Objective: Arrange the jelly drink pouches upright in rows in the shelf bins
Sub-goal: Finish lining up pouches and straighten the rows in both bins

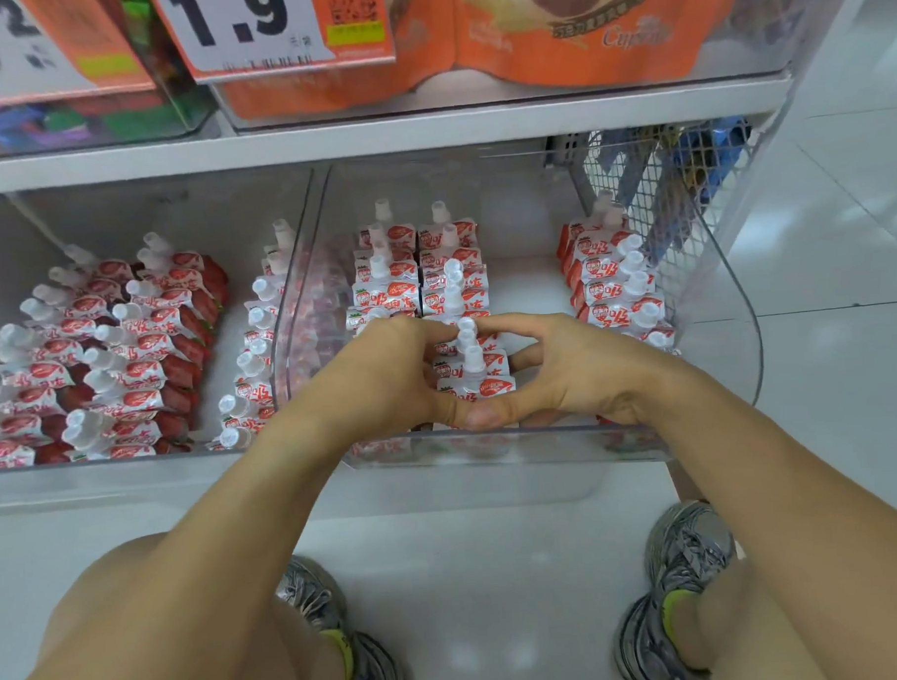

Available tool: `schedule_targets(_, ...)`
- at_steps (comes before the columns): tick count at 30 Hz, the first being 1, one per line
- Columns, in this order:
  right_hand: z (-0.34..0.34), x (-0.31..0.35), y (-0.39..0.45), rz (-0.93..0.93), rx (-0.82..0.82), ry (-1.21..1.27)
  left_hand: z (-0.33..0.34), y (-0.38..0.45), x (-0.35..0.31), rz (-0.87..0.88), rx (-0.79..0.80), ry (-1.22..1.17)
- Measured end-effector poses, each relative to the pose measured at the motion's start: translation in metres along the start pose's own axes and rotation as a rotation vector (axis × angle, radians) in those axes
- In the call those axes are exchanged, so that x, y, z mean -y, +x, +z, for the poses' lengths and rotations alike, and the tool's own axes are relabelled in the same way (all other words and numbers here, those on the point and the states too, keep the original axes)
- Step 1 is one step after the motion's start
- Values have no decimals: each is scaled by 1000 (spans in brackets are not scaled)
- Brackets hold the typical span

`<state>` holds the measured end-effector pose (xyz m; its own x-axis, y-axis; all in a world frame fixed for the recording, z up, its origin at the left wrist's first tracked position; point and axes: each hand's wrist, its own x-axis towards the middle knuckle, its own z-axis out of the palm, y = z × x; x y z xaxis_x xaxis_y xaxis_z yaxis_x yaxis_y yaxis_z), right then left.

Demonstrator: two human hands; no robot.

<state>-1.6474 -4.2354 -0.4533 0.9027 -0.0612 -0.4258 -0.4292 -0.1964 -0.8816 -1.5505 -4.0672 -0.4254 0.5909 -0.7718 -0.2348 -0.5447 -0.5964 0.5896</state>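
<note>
Between our two hands, at the front of the right bin (736, 378), stands the short stack of pouches (471, 374) we are squaring up, caps up, in the middle row. Our left hand (386, 378) curls round the stack's left side, and our right hand (566, 370) curls round its right side, thumbs meeting at the front, so both hands hold the pouches rather than hang free. Behind them the middle row (451, 273) runs to the back, with another row (382, 276) just beside it on the left and a third (613, 276) apart by the right wall, an open strip of bin floor between. The left bin (133, 461) already holds leaning rows (108, 354).

We judge the risk is toppling: if we let go before the front pouches lean firmly on those behind, they could slump forward or sideways into the open strip. Squeezing too hard could buckle them or knock the neighbouring row askew.
</note>
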Motion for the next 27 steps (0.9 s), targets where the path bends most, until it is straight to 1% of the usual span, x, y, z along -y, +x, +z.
schedule_targets(6,-18,-1,-7,68,23,24,10,4,-7,32,46,-178)
schedule_targets(8,-19,-1,-9,70,-7,-22,10,4,-6,36,56,-112)
schedule_targets(10,-16,0,-12,68,-23,-126,8,1,-7,-1,63,-15)
schedule_targets(12,-14,2,-14,94,-39,-171,6,-2,-5,-68,139,-3)
schedule_targets(13,-14,3,-16,111,-35,-130,3,-3,-7,-118,176,-82)
schedule_targets(14,-14,5,-17,134,-31,-76,2,-3,-8,-162,182,-229)
schedule_targets(16,-14,9,-18,177,-34,24,2,2,-11,-236,133,-573)
schedule_targets(17,-12,10,-18,191,-38,48,5,6,-12,-281,88,-692)
schedule_targets(19,-8,7,-16,182,-28,74,13,13,-12,-336,62,-747)
schedule_targets(23,0,4,-15,98,29,94,28,28,-8,-362,104,-711)
schedule_targets(25,-1,3,-15,109,-23,108,29,31,-5,-349,118,-759)
schedule_targets(27,-1,6,-14,146,-49,103,29,34,-2,-354,96,-775)
